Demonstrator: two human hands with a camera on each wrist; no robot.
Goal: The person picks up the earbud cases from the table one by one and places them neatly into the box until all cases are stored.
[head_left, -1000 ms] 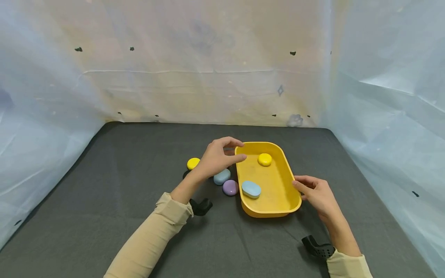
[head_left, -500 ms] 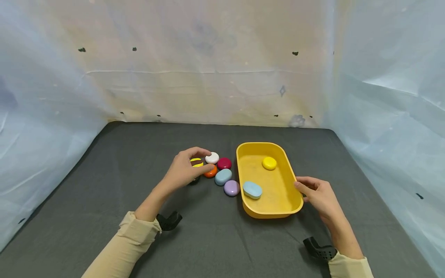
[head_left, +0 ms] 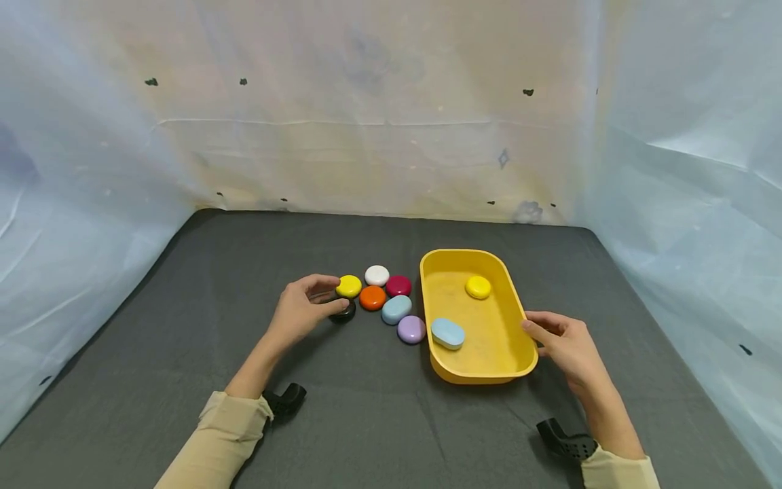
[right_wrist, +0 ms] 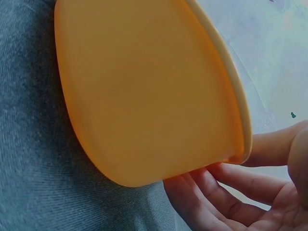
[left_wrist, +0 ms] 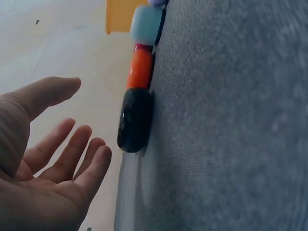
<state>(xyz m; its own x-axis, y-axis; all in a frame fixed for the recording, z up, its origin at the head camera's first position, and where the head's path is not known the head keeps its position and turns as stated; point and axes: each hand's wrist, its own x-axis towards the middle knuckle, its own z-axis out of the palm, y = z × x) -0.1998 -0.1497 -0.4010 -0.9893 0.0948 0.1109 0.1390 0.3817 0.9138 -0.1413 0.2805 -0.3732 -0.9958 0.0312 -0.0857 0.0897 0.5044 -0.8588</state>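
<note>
Left grip (head_left: 297, 314), slack and empty, shifted from tray (head_left: 482, 333) to black piece (head_left: 345, 314), suggesting a pick-up; right grip (head_left: 563, 341) pinching tray.

Rounded yellow tray (head_left: 485, 353), upright, 1 yellow disc (head_left: 478, 287) and 1 blue oval (head_left: 448, 333) inside, glossy black disc (head_left: 347, 313) beside orange disc (head_left: 373, 298)

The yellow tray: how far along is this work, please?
Seemingly done: a yellow piece and a pale blue piece lie in the tray. In hand: the right hand grips the tray; the left hand, empty, hovers near the black piece. Probably left: that one and six more outside, including the white piece.
</note>
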